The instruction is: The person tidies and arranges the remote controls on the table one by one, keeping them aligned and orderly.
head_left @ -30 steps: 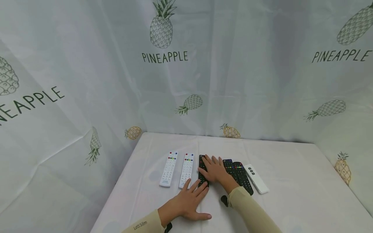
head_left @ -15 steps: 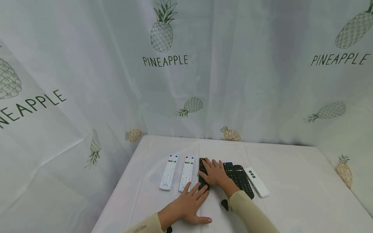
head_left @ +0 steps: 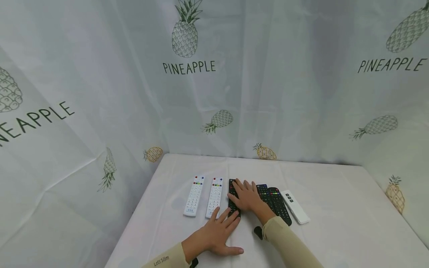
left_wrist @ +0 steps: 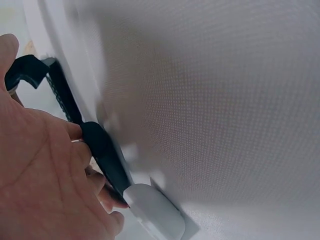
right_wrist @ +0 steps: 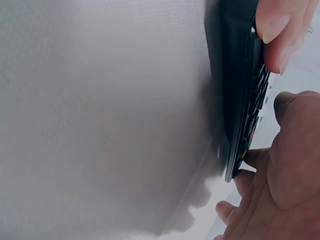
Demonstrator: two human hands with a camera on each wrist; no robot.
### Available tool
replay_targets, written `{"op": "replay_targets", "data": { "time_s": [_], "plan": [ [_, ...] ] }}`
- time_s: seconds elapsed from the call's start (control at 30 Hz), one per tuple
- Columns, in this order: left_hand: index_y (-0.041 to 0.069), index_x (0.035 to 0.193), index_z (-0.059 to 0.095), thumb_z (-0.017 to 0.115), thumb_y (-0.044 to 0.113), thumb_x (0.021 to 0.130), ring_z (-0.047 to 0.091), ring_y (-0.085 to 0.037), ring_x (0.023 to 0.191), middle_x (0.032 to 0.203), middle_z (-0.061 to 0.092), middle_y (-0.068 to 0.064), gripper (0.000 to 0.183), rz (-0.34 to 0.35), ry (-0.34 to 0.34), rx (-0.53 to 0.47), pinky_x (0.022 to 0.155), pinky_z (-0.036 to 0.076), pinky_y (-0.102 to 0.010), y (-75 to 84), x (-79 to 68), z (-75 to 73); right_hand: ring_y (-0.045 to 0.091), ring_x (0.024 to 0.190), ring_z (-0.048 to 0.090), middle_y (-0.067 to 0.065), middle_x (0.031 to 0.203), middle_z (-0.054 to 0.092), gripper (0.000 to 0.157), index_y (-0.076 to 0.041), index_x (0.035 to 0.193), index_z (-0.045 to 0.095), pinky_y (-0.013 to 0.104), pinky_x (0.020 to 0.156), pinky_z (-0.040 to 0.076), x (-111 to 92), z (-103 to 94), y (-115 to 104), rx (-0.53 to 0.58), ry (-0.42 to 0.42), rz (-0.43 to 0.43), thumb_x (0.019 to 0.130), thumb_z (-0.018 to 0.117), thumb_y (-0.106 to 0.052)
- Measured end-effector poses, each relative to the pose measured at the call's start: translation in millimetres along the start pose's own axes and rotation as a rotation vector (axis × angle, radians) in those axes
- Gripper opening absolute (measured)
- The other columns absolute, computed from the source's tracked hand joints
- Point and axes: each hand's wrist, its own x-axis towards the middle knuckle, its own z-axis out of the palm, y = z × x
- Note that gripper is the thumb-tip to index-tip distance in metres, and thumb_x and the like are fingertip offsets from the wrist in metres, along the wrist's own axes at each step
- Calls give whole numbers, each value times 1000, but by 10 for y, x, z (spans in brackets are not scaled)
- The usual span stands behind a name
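Note:
A black remote control (head_left: 232, 206) lies lengthwise on the white-covered table, partly hidden under both hands. My left hand (head_left: 218, 234) has its fingers spread, with fingertips over the remote's near end and its thumb pointing right. Beyond it, my right hand (head_left: 247, 197) rests its spread fingers along the remote's upper part and right edge. From the left wrist, the black remote's rounded end (left_wrist: 105, 155) shows against the fingertips, next to a white remote's end (left_wrist: 155, 212). In the right wrist view, fingertips of both hands touch the black remote (right_wrist: 240, 90).
Two white remotes, a left one (head_left: 193, 197) and a nearer one (head_left: 214, 195), lie left of the black remote. To the right are another black remote (head_left: 264, 193), a third black one (head_left: 279, 206) and a slim white remote (head_left: 295, 207). A pineapple-print curtain (head_left: 281, 93) hangs behind.
The head view dips and rises slightly. Both hands and all the remotes keep their places.

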Motion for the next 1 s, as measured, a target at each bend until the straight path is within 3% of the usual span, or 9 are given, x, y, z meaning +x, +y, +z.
{"op": "replay_targets", "data": {
  "time_s": [1.0],
  "plan": [
    [26,160,16,21,85,88,3,-24,156,168,8,7,93,5,32,0,121,8,-61,0,-35,-34,42,148,25,10,163,27,73,-12,154,35,64,118,12,-22,24,3,16,29,2,100,37,-60]
  ]
}}
